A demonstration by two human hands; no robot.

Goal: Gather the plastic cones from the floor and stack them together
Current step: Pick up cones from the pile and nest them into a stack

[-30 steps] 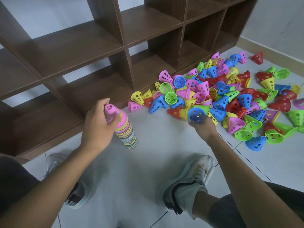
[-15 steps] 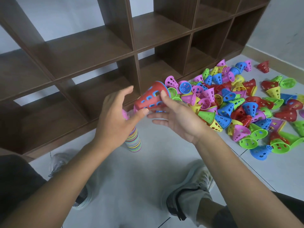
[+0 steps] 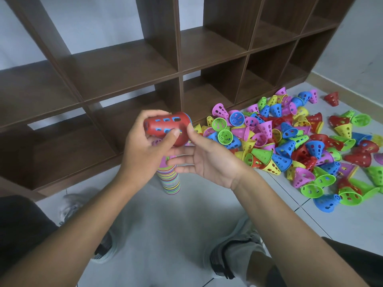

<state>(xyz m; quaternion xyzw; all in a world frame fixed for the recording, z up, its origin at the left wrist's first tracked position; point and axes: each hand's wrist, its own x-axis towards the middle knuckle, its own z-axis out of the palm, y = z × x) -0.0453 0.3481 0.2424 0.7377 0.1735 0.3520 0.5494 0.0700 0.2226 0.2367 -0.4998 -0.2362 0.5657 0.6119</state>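
Note:
My left hand (image 3: pixel 145 150) grips a red cone (image 3: pixel 167 127) with a blue cone nested inside it, held on its side above the floor. My right hand (image 3: pixel 207 160) is beside it, palm up with fingers spread, its thumb touching the cone's wide rim. Directly below the hands stands a tall multicoloured stack of cones (image 3: pixel 169 180), its top hidden by my fingers. A large pile of loose cones (image 3: pixel 290 141) in pink, blue, green, yellow and red lies on the floor to the right.
A dark brown cubby shelf (image 3: pixel 128 65) runs along the back, close behind the stack. My two grey shoes (image 3: pixel 234 251) rest on the pale tiled floor (image 3: pixel 165 224) near the bottom. A wall and skirting board (image 3: pixel 348 90) close off the far right.
The red and blue cones have passed from my right hand into my left hand's grip. My right hand has opened and dropped slightly below them.

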